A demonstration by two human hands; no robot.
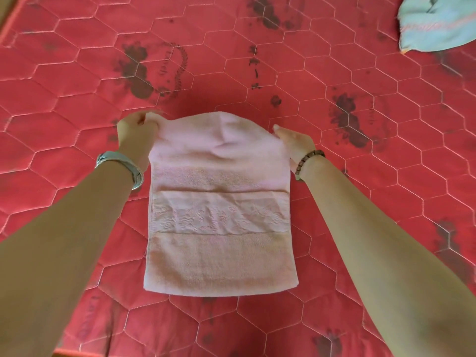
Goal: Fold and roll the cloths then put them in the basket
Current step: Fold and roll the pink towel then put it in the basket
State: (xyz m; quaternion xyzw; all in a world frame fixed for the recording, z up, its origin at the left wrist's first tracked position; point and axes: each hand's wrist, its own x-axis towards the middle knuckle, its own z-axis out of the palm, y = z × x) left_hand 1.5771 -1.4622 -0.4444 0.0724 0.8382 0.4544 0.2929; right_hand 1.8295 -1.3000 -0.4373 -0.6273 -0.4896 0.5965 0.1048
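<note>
A pink towel (pixel 219 228) lies folded on the red quilted mattress (pixel 77 86), its near edge flat and its far fold slightly lifted. My left hand (pixel 136 135) pinches the far left corner of the towel between thumb and fingers. At the far right corner my right hand (pixel 293 143) grips the towel's edge, fingers partly hidden under the cloth. A light blue cloth (pixel 435 24) lies crumpled at the far right corner of the view. No basket is in view.
The mattress has a hexagon quilt pattern with dark flower prints. Its left edge (pixel 10 19) shows at the top left, with bare floor beyond. A metal bangle is on my left wrist and a bead bracelet on my right.
</note>
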